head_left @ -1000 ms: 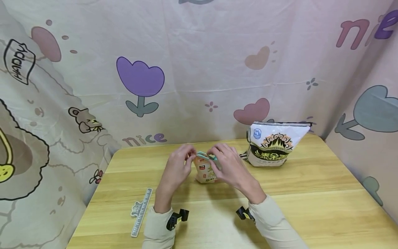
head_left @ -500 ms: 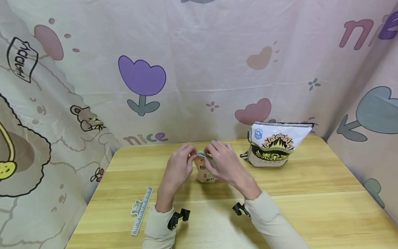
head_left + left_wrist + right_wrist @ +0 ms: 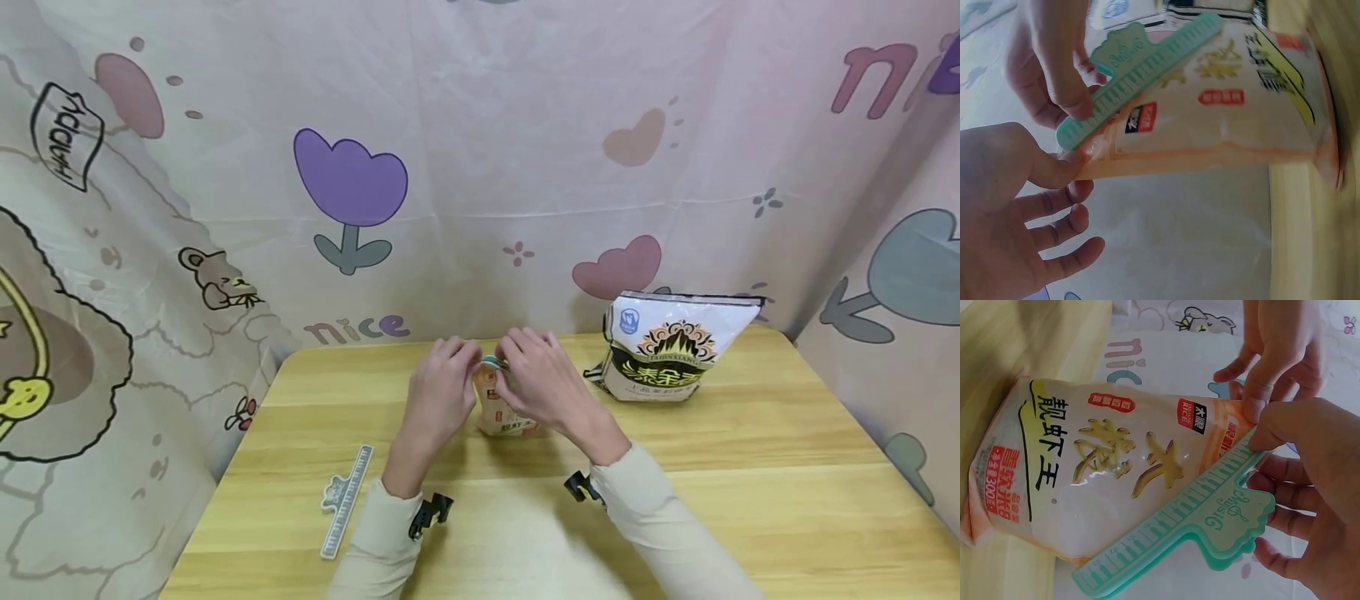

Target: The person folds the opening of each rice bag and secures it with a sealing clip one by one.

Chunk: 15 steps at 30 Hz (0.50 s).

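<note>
A small orange-and-white bag of rice (image 3: 504, 419) stands upright on the table between my hands. Across its top lies a mint-green clip (image 3: 1166, 519) printed with piano keys, slanted over the bag in both wrist views. My left hand (image 3: 1004, 187) pinches the bag's top corner between thumb and forefinger, its other fingers loosely bent. My right hand (image 3: 1304, 500) pinches the clip's end right beside that corner, thumb on the printed face and fingers behind. In the head view the right hand (image 3: 543, 375) hides much of the clip and the bag's upper right.
A larger white bag of rice (image 3: 660, 354) stands at the back right. A grey clip (image 3: 347, 502) with a keyboard print lies on the wooden table (image 3: 750, 483) left of my left forearm. A patterned cloth (image 3: 480, 167) hangs behind and at both sides.
My right hand has shifted left along the clip, closer to my left hand, covering more of the clip. The left hand stays at the bag's corner. The head view has drifted slightly.
</note>
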Motion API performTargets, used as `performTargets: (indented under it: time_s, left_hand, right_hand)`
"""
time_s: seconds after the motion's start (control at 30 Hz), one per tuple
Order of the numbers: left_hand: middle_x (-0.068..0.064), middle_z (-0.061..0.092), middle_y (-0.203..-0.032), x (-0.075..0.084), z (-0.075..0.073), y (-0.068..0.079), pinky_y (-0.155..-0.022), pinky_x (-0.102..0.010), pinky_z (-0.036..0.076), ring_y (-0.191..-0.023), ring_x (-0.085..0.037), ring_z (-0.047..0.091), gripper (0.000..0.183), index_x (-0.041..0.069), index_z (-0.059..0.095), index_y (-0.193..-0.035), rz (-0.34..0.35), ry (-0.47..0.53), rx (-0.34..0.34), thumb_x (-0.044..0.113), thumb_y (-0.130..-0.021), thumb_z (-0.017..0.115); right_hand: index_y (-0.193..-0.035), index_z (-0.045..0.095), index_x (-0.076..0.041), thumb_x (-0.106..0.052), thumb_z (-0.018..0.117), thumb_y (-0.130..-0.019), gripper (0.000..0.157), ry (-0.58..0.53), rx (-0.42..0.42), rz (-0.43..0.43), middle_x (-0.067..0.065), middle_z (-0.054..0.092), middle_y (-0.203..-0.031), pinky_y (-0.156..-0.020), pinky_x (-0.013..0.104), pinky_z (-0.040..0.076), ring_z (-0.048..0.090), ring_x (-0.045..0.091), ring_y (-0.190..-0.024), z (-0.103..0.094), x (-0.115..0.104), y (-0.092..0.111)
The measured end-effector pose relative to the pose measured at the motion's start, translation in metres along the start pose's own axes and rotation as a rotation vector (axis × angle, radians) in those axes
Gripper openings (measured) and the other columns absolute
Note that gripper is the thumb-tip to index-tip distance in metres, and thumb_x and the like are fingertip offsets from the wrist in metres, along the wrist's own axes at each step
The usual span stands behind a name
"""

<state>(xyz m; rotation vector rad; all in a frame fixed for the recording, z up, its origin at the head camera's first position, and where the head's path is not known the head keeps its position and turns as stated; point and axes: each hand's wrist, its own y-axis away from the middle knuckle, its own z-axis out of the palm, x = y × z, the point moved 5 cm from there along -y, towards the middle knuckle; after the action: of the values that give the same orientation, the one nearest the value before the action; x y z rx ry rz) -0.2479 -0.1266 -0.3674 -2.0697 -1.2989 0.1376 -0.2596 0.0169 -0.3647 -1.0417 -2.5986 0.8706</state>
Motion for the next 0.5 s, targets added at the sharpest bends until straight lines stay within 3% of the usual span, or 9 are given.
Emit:
performTargets:
  time_s: [0.2,0.5]
  left_hand:
    - [-0.006,0.065,-0.09,-0.005,-0.003,-0.009,-0.069,-0.039,0.052,-0.081,-0.026,0.058,0.005,0.008,0.07,-0.094,0.065,-0.081,-0.015,0.004,-0.093,0.073]
    - [-0.007,0.065,-0.091,-0.024,-0.003,-0.021,-0.071,-0.041,0.053,-0.083,-0.028,0.061,0.008,0.007,0.067,-0.095,0.093,-0.077,-0.061,0.002,-0.093,0.072]
  right_hand:
    - [-0.099,0.064,-0.009,-0.019,0.068,-0.089,0.013,0.044,-0.005,-0.021,0.0,0.06,-0.092,-0.069,0.033,0.041,0.052,0.018,-0.082,0.004,0.004,-0.008]
    - [-0.101,0.064,-0.009,-0.019,0.071,-0.091,0.015,0.053,0.004,-0.039,0.001,0.061,-0.093,-0.074,0.038,0.049,0.056,0.019,-0.084,0.015,0.006,-0.024]
